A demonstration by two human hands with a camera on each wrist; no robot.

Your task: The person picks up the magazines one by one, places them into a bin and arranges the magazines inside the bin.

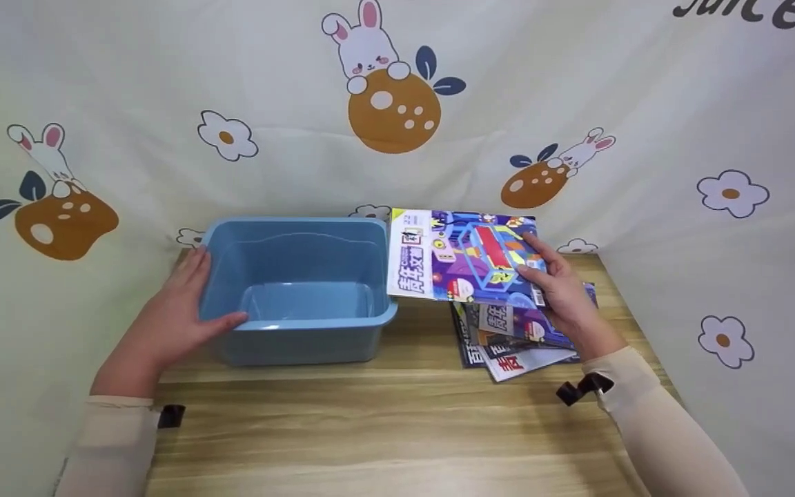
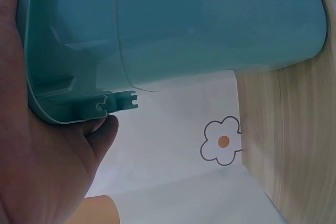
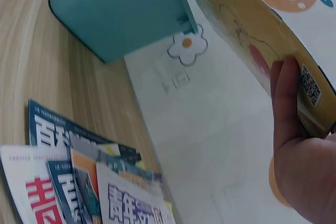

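A blue plastic storage bin (image 1: 304, 345) stands on the wooden table, its inside bare. My left hand (image 1: 171, 310) grips its left end, thumb over the front rim and fingers along the side. The left wrist view shows the bin's outer wall (image 2: 184, 24) beside that hand. My right hand (image 1: 566, 293) holds a colourful magazine (image 1: 432, 255) by its right edge, raised with its left edge beside the bin's right rim. In the right wrist view, the fingers lie against its yellowish back cover (image 3: 252, 30). Below are several fanned magazines (image 1: 528, 362), partly covered by the held one.
Wood-grain table (image 1: 370, 435) extends in front of the bin. A pale cloth (image 1: 287, 172) printed with rabbits, oranges and flowers hangs behind and along both sides. Black straps (image 1: 585, 388) hang at the wrists.
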